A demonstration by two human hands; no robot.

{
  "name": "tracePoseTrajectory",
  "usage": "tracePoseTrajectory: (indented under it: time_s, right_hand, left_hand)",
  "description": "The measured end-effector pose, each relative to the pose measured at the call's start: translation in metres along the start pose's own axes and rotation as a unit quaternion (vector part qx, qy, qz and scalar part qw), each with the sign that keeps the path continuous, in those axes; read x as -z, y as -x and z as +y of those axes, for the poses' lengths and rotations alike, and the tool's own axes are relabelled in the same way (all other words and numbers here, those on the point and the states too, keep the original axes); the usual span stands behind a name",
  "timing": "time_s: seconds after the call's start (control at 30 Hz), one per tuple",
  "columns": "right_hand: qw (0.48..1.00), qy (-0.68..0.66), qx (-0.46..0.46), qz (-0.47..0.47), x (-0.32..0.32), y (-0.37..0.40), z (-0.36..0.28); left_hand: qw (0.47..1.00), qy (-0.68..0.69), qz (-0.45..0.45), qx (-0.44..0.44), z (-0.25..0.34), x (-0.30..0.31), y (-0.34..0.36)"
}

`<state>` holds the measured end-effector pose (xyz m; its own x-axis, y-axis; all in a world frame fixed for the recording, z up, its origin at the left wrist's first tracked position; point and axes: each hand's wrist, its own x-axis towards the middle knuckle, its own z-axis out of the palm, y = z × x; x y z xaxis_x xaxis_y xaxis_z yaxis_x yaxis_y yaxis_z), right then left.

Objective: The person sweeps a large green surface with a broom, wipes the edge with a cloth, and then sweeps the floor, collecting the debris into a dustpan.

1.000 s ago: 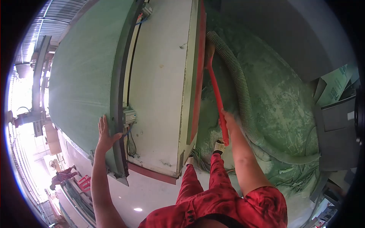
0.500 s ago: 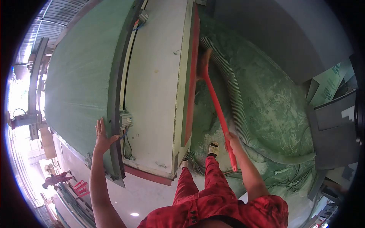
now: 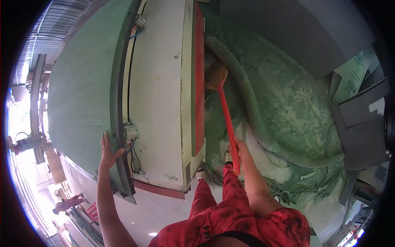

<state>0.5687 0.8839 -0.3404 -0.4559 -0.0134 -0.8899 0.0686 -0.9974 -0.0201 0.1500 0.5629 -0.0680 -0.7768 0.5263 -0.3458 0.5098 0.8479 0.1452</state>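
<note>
My right hand [image 3: 242, 150] is closed around the red handle of a broom [image 3: 227, 117]. The broom's brown head [image 3: 217, 75] is low at the floor, beside the machine's red lower edge and partly hidden under it. My left hand [image 3: 109, 154] lies with its fingers stretched out on the edge of the machine's green top [image 3: 82, 94]. Close to that hand a small grey metal fitting [image 3: 131, 132] is fixed to the machine's pale side panel [image 3: 158, 99].
A grey ribbed hose [image 3: 247, 88] curves over the dusty green floor [image 3: 292, 111]. Loose cables [image 3: 317, 190] lie near its end. Dark boards [image 3: 362, 140] lean at the right. Another person [image 3: 68, 203] is far off at the lower left, near a red chair [image 3: 92, 212].
My right hand has drawn in toward my legs and left with the broom, and the broom head shows more clearly. My left hand stays on the green top. The view has shifted slightly.
</note>
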Motion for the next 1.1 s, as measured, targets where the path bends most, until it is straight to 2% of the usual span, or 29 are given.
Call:
tracePoseTrajectory:
  time_s: [0.07,0.23,0.37,0.43,0.53,0.6,0.73,0.77,0.8,0.93,1.0,1.1]
  right_hand:
    - [1.000,-0.018,-0.006,0.013,0.007,0.022,0.013]
    - [0.998,-0.036,-0.009,-0.049,0.032,0.069,0.028]
    - [0.997,0.004,-0.015,-0.069,0.014,0.078,0.010]
    - [0.985,0.104,0.080,-0.111,-0.006,0.059,-0.017]
    - [0.980,0.140,0.120,-0.067,-0.028,0.016,-0.048]
    - [0.928,0.328,0.174,-0.004,-0.037,0.006,-0.056]
    - [0.922,0.348,0.164,-0.044,-0.016,0.028,-0.074]
    - [0.969,0.215,0.105,-0.067,-0.012,0.027,-0.075]
    - [0.992,0.075,0.041,-0.089,-0.006,0.024,-0.071]
    - [0.998,0.023,0.041,-0.046,0.024,0.006,-0.039]
    - [0.994,-0.008,0.015,-0.105,0.044,0.013,-0.023]
    - [0.996,0.041,0.063,-0.056,0.061,0.051,0.001]
  left_hand:
    - [1.000,-0.002,0.003,-0.006,-0.001,0.000,0.000]
    - [1.000,-0.015,0.011,-0.019,-0.011,-0.005,-0.002]
    - [0.999,-0.025,0.016,-0.024,-0.014,-0.006,-0.002]
    - [1.000,0.003,0.001,0.007,-0.004,-0.002,-0.001]
    - [1.000,-0.001,-0.005,0.015,0.004,0.001,0.001]
    - [1.000,-0.007,-0.001,0.002,-0.002,0.000,-0.001]
    - [1.000,-0.008,0.010,-0.020,-0.011,-0.004,-0.003]
    - [1.000,-0.005,0.012,-0.020,-0.008,-0.004,-0.004]
    - [1.000,0.004,0.008,-0.011,-0.004,-0.002,-0.002]
    - [0.999,-0.007,0.020,-0.035,-0.018,-0.007,-0.005]
    - [1.000,-0.012,0.014,-0.025,-0.016,-0.006,-0.003]
    - [1.000,-0.014,0.012,-0.016,-0.014,-0.006,-0.005]
